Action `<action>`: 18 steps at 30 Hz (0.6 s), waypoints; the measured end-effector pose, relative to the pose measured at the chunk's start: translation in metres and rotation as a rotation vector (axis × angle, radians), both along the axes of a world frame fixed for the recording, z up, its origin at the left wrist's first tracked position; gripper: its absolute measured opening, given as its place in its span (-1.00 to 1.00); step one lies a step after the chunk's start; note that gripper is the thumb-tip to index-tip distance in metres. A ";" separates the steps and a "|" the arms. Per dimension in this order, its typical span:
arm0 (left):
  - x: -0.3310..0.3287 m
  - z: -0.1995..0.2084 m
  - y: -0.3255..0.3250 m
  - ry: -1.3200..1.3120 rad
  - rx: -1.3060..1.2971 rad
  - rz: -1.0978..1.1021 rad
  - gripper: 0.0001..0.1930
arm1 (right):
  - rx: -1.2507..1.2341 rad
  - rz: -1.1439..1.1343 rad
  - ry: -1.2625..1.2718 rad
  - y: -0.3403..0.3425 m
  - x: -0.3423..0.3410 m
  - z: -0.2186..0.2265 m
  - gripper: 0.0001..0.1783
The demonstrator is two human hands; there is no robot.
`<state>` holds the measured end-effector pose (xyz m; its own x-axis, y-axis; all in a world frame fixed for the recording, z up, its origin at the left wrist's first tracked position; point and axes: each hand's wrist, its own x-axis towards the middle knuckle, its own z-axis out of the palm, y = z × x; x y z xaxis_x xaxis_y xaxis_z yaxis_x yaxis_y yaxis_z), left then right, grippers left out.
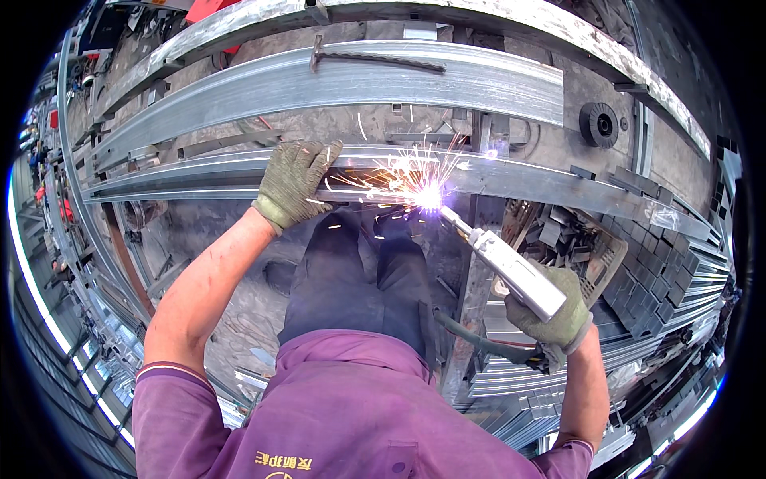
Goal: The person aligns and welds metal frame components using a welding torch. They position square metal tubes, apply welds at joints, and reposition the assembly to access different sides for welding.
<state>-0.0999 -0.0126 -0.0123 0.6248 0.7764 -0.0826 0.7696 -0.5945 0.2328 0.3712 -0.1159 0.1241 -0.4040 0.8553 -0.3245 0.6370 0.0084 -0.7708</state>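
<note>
My left hand, in a green work glove, grips a long galvanized steel channel lying across in front of me. Its fingers reach over the channel's edge. My right hand, gloved too, is closed around a white welding gun, with a dark cable trailing from its rear. The gun's nozzle points up and left at the steel. A bright arc burns at its tip, just right of my left hand, and sparks fan out up and left. The glare hides the weld spot.
On a wide steel beam beyond lies a hammer with a twisted rod handle. A black ridged wheel sits at the far right. Stacked steel tubes and a crate of metal offcuts stand to the right.
</note>
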 end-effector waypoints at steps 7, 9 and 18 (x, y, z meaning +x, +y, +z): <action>0.000 0.000 0.001 -0.014 0.016 -0.016 0.15 | 0.001 0.033 -0.019 0.000 0.001 0.002 -0.76; -0.002 -0.003 0.001 -0.022 0.001 -0.011 0.14 | -0.008 0.026 -0.014 -0.001 0.001 0.004 -0.75; 0.001 0.001 0.003 0.003 0.018 -0.013 0.21 | 0.059 0.020 -0.050 -0.017 0.006 0.000 -0.69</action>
